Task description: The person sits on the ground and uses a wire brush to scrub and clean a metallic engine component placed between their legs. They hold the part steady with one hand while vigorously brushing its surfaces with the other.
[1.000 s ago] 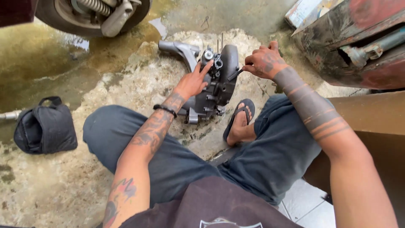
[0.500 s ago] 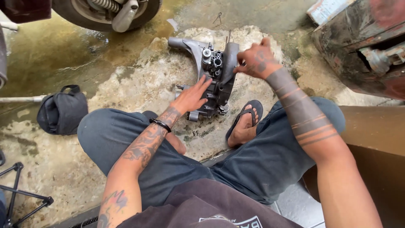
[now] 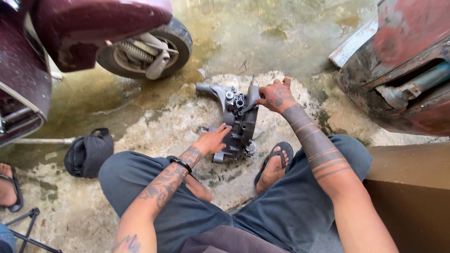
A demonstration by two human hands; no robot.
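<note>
Engine part: a grey metal engine part [image 3: 236, 124] lies on the wet, cracked concrete floor [image 3: 154, 117], right in front of your crossed legs. It is your landmark here.
Left hand: your left hand [image 3: 213, 140] lies flat on the near left side of the engine part, fingers spread, pressing down.
Right hand: your right hand [image 3: 274, 96] is at the far right top of the engine part. It is curled around a thin dark tool [image 3: 248, 108]. I cannot tell how tight the grip is.
How it will handle: it looks heavy and hard, and it will not bend. It may be oily and slip, so take hold of the thick body or the long arm at the far end, not the small bits on top.
Sandal: your foot in a black sandal [image 3: 274, 164] is just right of the engine part's near end.
Bag: 1 black bag [image 3: 89, 152] sits well to its left.
Wheel: 1 scooter wheel [image 3: 150, 49] stands beyond it, to the left.
</note>
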